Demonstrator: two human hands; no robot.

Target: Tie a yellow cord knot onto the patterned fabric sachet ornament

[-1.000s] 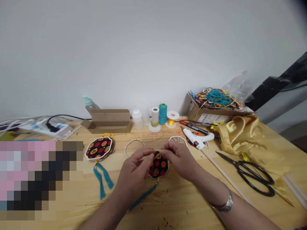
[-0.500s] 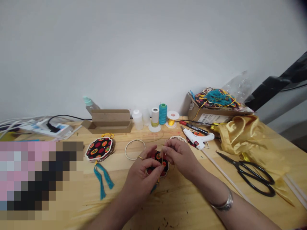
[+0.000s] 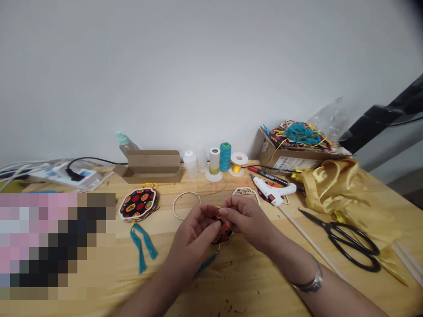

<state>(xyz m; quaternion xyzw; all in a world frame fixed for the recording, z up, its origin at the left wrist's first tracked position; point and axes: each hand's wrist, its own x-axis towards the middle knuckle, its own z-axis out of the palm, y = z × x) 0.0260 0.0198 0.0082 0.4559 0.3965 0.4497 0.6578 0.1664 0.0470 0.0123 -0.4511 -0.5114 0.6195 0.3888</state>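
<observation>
Item under hand: a small fabric ornament (image 3: 225, 234), black cloth with red and yellow rounds. It lies on the wooden table (image 3: 257, 286), left of and nearer the person than the glue gun (image 3: 274, 190). A teal tassel (image 3: 205, 263) trails from its lower edge.

Left hand (image 3: 194, 233): fingers curled, thumb and forefinger pinched shut at the ornament's upper edge. Right hand (image 3: 246, 218): fingertips likewise closed, meeting the left at the same spot. Whether a thread or loop lies between them cannot be told.

Handling, by judgement: light and thin, probably cloth over a stiff backing, so it should hold its shape. The tassel is limp and will snag or drag. The rim looks the safest place to grip, not the tassel or the cloth face.

Also noted: a second, larger ornament (image 3: 138, 203) and a plain ring (image 3: 186, 205), both left of the glue gun; scissors (image 3: 346, 240) to its right.

Writing: the cardboard box (image 3: 291, 162) behind the glue gun bears a white label, with print too small to read. No brand is legible anywhere.
</observation>
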